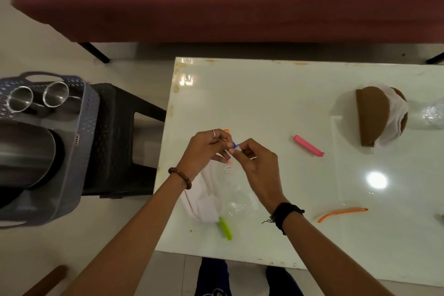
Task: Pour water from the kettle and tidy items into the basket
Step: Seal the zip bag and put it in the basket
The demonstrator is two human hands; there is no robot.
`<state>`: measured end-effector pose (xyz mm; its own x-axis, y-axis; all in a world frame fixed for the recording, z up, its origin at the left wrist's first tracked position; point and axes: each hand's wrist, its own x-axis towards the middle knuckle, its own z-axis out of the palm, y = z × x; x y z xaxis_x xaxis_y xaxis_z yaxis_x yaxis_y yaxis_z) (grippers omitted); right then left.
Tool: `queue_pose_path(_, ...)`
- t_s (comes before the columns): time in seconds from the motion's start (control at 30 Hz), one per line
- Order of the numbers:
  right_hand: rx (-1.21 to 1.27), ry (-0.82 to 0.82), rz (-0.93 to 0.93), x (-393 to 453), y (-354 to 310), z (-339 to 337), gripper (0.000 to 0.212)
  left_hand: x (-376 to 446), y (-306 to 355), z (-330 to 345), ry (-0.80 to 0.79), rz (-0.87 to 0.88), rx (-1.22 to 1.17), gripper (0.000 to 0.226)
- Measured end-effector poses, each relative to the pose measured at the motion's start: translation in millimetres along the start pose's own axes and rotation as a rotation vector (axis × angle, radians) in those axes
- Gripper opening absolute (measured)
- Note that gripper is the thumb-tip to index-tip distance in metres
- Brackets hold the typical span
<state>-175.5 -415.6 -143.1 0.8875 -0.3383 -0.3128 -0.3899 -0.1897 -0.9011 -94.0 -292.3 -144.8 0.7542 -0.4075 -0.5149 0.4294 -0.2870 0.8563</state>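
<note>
— What lies on the glossy white rectangular table?
— A pink plastic clip, a green plastic clip, a bent orange clip, a clear plastic bag, and a brown half-round object wrapped in white cloth.

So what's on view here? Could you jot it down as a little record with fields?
surface: glossy white table
left hand: pinching a small blue clip
right hand: pinching the same clip
under hands: clear plastic bag
loose on table: pink bag clip; green bag clip; open orange bag clip
left of table: grey perforated basket holding two steel cups
</note>
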Motion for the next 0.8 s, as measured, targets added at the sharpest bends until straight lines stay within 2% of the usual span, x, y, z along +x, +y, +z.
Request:
queue_pose_path(0.13, -0.029, 0.051, -0.008, -24.1, 1.0, -5.1, 0.021, -2.2, 11.7, -7.6, 0.122, 0.09, 0.002, 0.021)
queue_pose_path(0.3, 0.029, -0.019, 0.042, -62.9, 7.4, -22.8, 0.023, -12.6, 22.1, -37.1, 0.322, 0.114, -0.042, 0.023)
queue_pose_path(0.47, 0.346, -0.121, 0.184, -71.8, 9.2, -30.3, 0.011, -35.6, 27.9, -54.0, 0.26, 0.036, -0.153, 0.02)
queue_pose_path(0.5, 0.37, -0.16, 0.224, -69.3, 9.2, -28.0, 0.018, -40.5, 29.1, -57.2, 0.247, 0.021, -0.18, 0.018)
queue_pose_path(0.63, 0.167, -0.307, 0.209, -55.0, 4.6, -3.5, 0.035, -53.7, 27.7, -75.4, 0.287, 0.025, -0.252, 0.012)
queue_pose_path(0.7, 0.137, -0.303, 0.184, -50.1, -1.9, 11.7, 0.03, -59.1, 19.3, -83.0, 0.385, 0.031, -0.334, 0.008)
queue_pose_path(0.8, 0.092, -0.297, 0.149, -48.7, -17.0, 26.9, 0.034, -66.8, -5.3, -85.9, 0.636, -0.044, -0.423, 0.021)
